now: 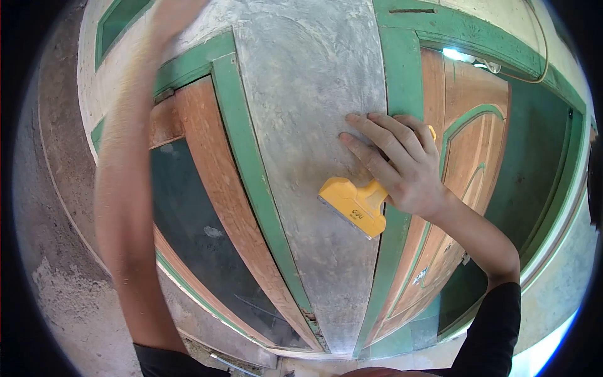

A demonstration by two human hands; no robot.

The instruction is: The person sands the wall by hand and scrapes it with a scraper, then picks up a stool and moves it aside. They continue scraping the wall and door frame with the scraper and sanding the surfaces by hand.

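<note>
My right hand (405,160) has a yellow scraper (353,206) tucked under its palm, with the handle partly hidden. The scraper's wide head points down and left, its blade edge close to the grey plastered wall strip (308,125). Several fingertips of this hand rest on the plaster. My left hand (179,11) is raised at the top edge of the view, in front of the upper wall. It is blurred and its fingers lie outside the picture, so what it holds or touches is hidden.
Green frames border the plaster: a window with a wooden sash (229,207) on the left, and a panelled wooden door (471,157) standing ajar on the right. A cable (544,47) hangs at upper right. Rough, stained concrete (69,276) shows at lower left.
</note>
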